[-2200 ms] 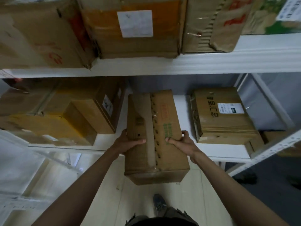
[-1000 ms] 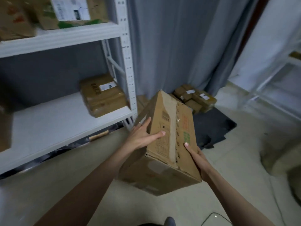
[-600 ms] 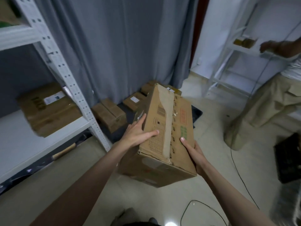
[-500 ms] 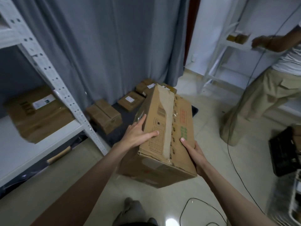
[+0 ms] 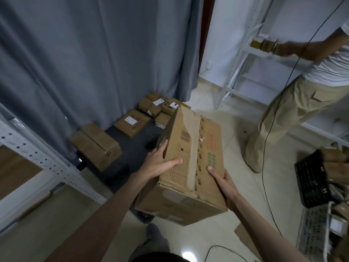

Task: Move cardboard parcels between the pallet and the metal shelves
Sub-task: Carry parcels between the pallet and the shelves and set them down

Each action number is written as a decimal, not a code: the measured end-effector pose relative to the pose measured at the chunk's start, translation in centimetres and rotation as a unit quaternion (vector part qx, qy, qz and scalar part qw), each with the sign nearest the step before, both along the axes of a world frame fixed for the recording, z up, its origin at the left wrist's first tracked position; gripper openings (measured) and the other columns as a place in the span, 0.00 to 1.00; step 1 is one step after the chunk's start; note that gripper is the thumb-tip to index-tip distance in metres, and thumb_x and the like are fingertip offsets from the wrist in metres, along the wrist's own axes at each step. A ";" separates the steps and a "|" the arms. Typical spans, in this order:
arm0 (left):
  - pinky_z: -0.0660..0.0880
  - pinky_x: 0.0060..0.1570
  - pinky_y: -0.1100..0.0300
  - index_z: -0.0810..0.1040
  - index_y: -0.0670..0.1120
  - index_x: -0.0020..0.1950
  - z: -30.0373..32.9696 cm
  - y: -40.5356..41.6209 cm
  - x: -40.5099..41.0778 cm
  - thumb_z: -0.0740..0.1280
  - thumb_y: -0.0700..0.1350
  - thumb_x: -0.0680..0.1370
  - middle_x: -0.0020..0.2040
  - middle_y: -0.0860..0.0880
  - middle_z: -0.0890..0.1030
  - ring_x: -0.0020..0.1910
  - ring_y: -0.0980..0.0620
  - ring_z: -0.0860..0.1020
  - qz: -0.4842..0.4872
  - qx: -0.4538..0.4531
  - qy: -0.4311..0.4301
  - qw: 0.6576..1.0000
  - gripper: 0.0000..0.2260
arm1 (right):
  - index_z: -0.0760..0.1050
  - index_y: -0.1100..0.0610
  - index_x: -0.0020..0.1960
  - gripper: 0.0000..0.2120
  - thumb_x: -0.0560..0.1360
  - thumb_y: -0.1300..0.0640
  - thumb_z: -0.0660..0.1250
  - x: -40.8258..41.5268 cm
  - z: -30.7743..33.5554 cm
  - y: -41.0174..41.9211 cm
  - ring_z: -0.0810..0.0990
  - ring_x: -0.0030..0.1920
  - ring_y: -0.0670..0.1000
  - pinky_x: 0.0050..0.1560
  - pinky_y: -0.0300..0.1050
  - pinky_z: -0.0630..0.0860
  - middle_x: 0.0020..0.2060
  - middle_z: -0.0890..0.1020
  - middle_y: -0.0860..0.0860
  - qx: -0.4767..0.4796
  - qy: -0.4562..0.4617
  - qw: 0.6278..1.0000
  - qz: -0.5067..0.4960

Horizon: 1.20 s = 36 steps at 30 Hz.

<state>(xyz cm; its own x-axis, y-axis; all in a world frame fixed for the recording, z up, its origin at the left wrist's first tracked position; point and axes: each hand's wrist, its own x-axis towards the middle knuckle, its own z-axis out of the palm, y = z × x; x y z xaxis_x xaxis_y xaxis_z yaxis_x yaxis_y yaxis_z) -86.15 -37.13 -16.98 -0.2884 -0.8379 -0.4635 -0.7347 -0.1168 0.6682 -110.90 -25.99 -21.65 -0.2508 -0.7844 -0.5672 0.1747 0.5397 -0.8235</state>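
Left hand and right hand grip the cardboard parcel by its sides, carried above the dark pallet.

A dark pallet lies flat on the pale tiled floor at the foot of the grey curtain, and several taped cardboard parcels rest on it: one large parcel at its near left end, a flatter labelled parcel behind that, and a cluster of small parcels at the far end, touching one another. The floor also carries the white metal shelf upright at left, a black cable and a flat cardboard piece at lower right.
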 end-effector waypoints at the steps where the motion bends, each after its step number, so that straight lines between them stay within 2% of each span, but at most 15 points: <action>1: 0.56 0.74 0.34 0.45 0.64 0.80 -0.2 -1.3 0.1 0.70 0.71 0.68 0.79 0.48 0.62 0.78 0.39 0.57 -0.001 0.001 0.005 1.000 0.49 | 0.67 0.50 0.69 0.35 0.68 0.40 0.76 0.1 -0.1 -1.2 0.87 0.51 0.53 0.48 0.52 0.84 0.58 0.83 0.53 0.000 0.001 1.000 -0.003; 5: 0.59 0.73 0.36 0.46 0.65 0.80 -0.5 -5.9 0.1 0.70 0.70 0.67 0.78 0.49 0.63 0.77 0.41 0.60 -0.002 0.018 0.016 1.000 0.48 | 0.67 0.51 0.69 0.32 0.71 0.42 0.75 0.4 -0.7 -5.2 0.87 0.50 0.51 0.46 0.48 0.84 0.58 0.83 0.53 0.006 -0.004 1.000 -0.019; 9: 0.57 0.74 0.35 0.45 0.65 0.80 -1.1 -9.8 0.2 0.71 0.68 0.69 0.78 0.49 0.63 0.78 0.40 0.58 0.001 0.022 0.002 1.000 0.48 | 0.67 0.51 0.70 0.32 0.72 0.41 0.74 0.8 -1.5 -9.1 0.86 0.53 0.53 0.53 0.55 0.84 0.59 0.82 0.53 0.016 -0.009 1.000 -0.017; 12: 0.58 0.74 0.35 0.47 0.65 0.80 -1.7 -12.8 0.5 0.72 0.67 0.69 0.77 0.50 0.66 0.77 0.41 0.60 0.007 0.028 0.011 1.000 0.47 | 0.68 0.50 0.68 0.29 0.73 0.41 0.73 1.0 -2.2 -12.5 0.86 0.54 0.54 0.56 0.58 0.83 0.58 0.83 0.54 0.025 -0.017 0.999 -0.015; 18: 0.58 0.74 0.35 0.46 0.65 0.80 -2.9 -19.4 0.3 0.72 0.66 0.69 0.76 0.52 0.67 0.77 0.42 0.62 0.044 0.040 0.006 0.998 0.47 | 0.69 0.50 0.67 0.25 0.75 0.43 0.72 0.4 -4.3 -20.9 0.86 0.52 0.53 0.53 0.56 0.84 0.57 0.84 0.53 0.033 -0.051 0.998 0.013; 22: 0.58 0.74 0.37 0.49 0.66 0.79 -3.8 -24.7 -0.7 0.72 0.66 0.67 0.74 0.56 0.70 0.75 0.45 0.66 0.074 0.043 0.027 0.996 0.47 | 0.69 0.48 0.67 0.26 0.75 0.41 0.72 -1.0 -6.3 -27.5 0.85 0.54 0.55 0.56 0.60 0.82 0.58 0.83 0.53 0.053 -0.059 0.996 0.042; 24: 0.58 0.75 0.38 0.48 0.65 0.80 -4.3 -27.3 -1.7 0.72 0.66 0.68 0.75 0.55 0.69 0.74 0.45 0.67 0.085 0.048 0.017 0.995 0.47 | 0.69 0.47 0.66 0.25 0.74 0.40 0.72 -2.0 -7.1 -30.8 0.84 0.55 0.54 0.54 0.58 0.83 0.57 0.83 0.52 0.068 -0.055 0.995 0.051; 26: 0.59 0.75 0.39 0.48 0.64 0.80 -4.6 -29.8 -2.9 0.72 0.65 0.68 0.76 0.54 0.68 0.74 0.45 0.66 0.100 0.063 0.011 0.993 0.48 | 0.68 0.46 0.67 0.27 0.73 0.39 0.72 -2.9 -7.8 -33.9 0.83 0.56 0.54 0.52 0.55 0.83 0.58 0.81 0.50 0.087 -0.051 0.993 0.057; 31: 0.63 0.73 0.41 0.50 0.64 0.80 -5.5 -34.6 -4.6 0.75 0.65 0.67 0.75 0.51 0.69 0.73 0.46 0.68 0.143 0.072 0.025 0.987 0.49 | 0.64 0.44 0.73 0.35 0.72 0.38 0.73 -4.8 -9.3 -40.1 0.81 0.59 0.54 0.57 0.57 0.81 0.63 0.78 0.49 0.101 -0.071 0.990 0.073; 36: 0.68 0.70 0.41 0.50 0.64 0.80 -7.4 -37.8 -4.7 0.78 0.59 0.69 0.72 0.51 0.72 0.70 0.48 0.72 0.173 0.072 0.037 0.982 0.49 | 0.60 0.44 0.77 0.40 0.71 0.38 0.74 -5.0 -10.8 -44.1 0.81 0.60 0.55 0.62 0.61 0.79 0.66 0.76 0.50 0.104 -0.086 0.987 0.086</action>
